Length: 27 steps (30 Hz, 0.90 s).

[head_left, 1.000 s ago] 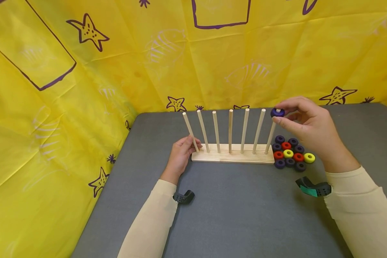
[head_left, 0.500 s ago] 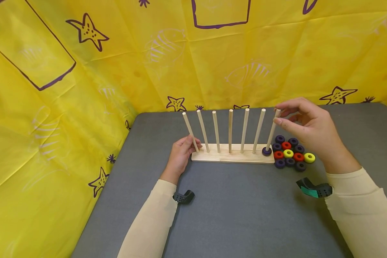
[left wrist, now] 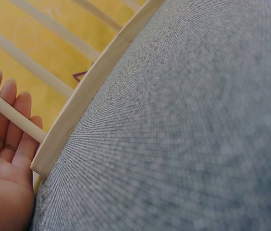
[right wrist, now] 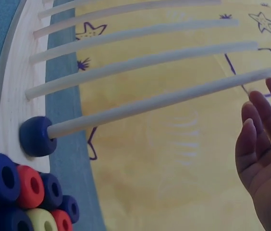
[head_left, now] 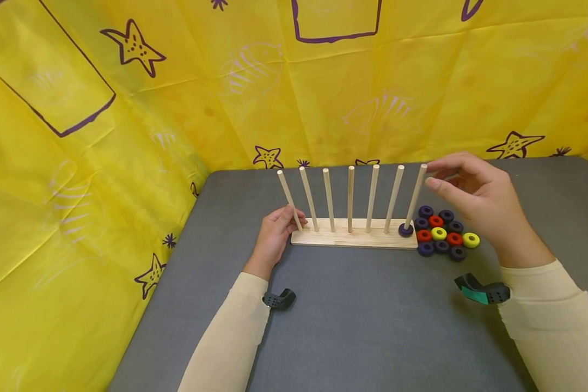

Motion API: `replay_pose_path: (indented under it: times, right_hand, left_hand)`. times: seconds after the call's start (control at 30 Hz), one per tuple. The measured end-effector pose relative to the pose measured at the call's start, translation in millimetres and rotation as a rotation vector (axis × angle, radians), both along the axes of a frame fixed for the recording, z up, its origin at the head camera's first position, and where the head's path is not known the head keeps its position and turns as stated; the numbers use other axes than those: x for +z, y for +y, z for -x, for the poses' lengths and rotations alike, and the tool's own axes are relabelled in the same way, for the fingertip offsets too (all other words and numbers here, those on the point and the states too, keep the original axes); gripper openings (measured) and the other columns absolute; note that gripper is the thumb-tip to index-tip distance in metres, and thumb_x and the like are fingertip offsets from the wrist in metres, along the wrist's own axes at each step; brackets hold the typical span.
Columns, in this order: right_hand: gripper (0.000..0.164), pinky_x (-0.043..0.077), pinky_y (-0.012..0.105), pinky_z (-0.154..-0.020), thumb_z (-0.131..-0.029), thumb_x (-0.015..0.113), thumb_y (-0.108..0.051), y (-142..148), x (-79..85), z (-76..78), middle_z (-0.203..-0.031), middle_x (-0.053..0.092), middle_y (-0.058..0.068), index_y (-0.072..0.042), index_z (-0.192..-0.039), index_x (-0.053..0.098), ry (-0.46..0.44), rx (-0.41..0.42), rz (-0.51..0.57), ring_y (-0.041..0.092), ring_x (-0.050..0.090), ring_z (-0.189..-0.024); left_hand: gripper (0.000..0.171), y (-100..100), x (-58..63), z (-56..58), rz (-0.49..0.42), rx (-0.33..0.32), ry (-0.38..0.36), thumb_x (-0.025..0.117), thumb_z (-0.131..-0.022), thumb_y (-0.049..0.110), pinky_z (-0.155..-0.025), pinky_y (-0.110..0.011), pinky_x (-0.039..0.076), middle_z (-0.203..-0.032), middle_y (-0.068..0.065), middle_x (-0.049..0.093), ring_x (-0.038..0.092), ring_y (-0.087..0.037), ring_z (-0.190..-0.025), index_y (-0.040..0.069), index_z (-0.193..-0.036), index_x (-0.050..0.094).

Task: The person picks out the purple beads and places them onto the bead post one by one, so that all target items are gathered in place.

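Note:
A pale wooden peg rack (head_left: 353, 237) with a row of upright pegs stands on the grey table. My left hand (head_left: 273, 231) holds its left end, the thumb in front of the leftmost peg (left wrist: 13, 113) and the other fingers behind it, as the left wrist view shows. A dark blue ring (right wrist: 37, 136) sits at the foot of the rightmost peg (head_left: 415, 196), around it and down on the base. Beside that peg's top is my right hand (head_left: 480, 198), thumb and fingers apart with nothing between them.
Several loose rings in dark blue, red (head_left: 454, 239) and yellow (head_left: 471, 240) lie bunched on the table (head_left: 362, 316) just right of the rack. A yellow patterned cloth (head_left: 313, 103) hangs behind and to the left.
The dark blue ring was pinched at the rightmost peg's top; my right hand let go and it dropped down the peg to the base. That hand then moved slightly right. The left hand stayed put.

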State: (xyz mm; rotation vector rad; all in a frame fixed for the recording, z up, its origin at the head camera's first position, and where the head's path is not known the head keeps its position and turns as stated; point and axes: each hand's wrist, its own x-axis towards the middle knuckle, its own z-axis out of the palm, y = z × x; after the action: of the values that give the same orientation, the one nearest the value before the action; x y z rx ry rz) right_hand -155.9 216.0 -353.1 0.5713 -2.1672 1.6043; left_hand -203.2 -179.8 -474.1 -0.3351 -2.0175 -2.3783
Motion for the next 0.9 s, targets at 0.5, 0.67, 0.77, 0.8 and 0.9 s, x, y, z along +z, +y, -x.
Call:
replay_pose_path:
  times: [0.5, 0.67, 0.77, 0.8, 0.9]
  right_hand:
    - [0.037, 0.052, 0.028, -0.094, -0.118, 0.044, -0.008, 24.3, -27.1, 9.0, -0.127, 0.070, 0.022, 0.024, -0.132, 0.058, -0.059, 0.352, 0.465, 0.029, 0.066, -0.110]
    - [0.046, 0.053, 0.029, -0.096, -0.121, 0.038, -0.017, 33.6, -37.6, 13.2, -0.131, 0.068, 0.023, 0.023, -0.136, 0.056, -0.046, 0.453, 0.512, 0.030, 0.065, -0.114]
    - [0.047, 0.054, 0.028, -0.096, -0.121, 0.037, -0.018, 39.2, -43.5, 14.9, -0.131, 0.069, 0.022, 0.021, -0.138, 0.057, -0.062, 0.459, 0.515, 0.029, 0.066, -0.115]
    - [0.047, 0.054, 0.028, -0.096, -0.121, 0.036, -0.018, 41.0, -45.5, 15.3, -0.131, 0.069, 0.022, 0.021, -0.138, 0.057, -0.068, 0.457, 0.514, 0.029, 0.066, -0.116]
    - [0.047, 0.054, 0.027, -0.097, -0.121, 0.036, -0.019, 46.3, -51.5, 16.9, -0.129, 0.070, 0.021, 0.021, -0.138, 0.057, -0.086, 0.454, 0.515, 0.029, 0.066, -0.115]
  left_hand:
    - [0.043, -0.9, 0.0, 0.1, 0.004, -0.001, 0.006, 0.057, -0.116, 0.026, -0.090, -0.034, 0.057, -0.098, -0.010, 0.073, 0.071, -0.023, -0.101, -0.014, -0.106, 0.071]
    - [0.046, -0.6, 0.2, -0.1, 0.010, 0.000, 0.008, 0.057, -0.117, 0.026, -0.092, -0.036, 0.057, -0.099, -0.011, 0.073, 0.071, -0.026, -0.101, -0.017, -0.108, 0.069]
    - [0.045, -0.5, -0.2, 0.1, 0.011, 0.000, 0.008, 0.056, -0.117, 0.025, -0.092, -0.037, 0.057, -0.099, -0.011, 0.073, 0.071, -0.026, -0.102, -0.018, -0.108, 0.069]
    - [0.045, -0.4, -0.2, 0.2, 0.011, 0.000, 0.007, 0.057, -0.117, 0.025, -0.092, -0.037, 0.057, -0.099, -0.011, 0.073, 0.071, -0.026, -0.102, -0.017, -0.108, 0.069]
    - [0.044, -0.3, -0.9, 0.5, 0.009, -0.001, 0.009, 0.059, -0.116, 0.029, -0.092, -0.036, 0.057, -0.099, -0.010, 0.073, 0.071, -0.025, -0.101, -0.013, -0.106, 0.072]
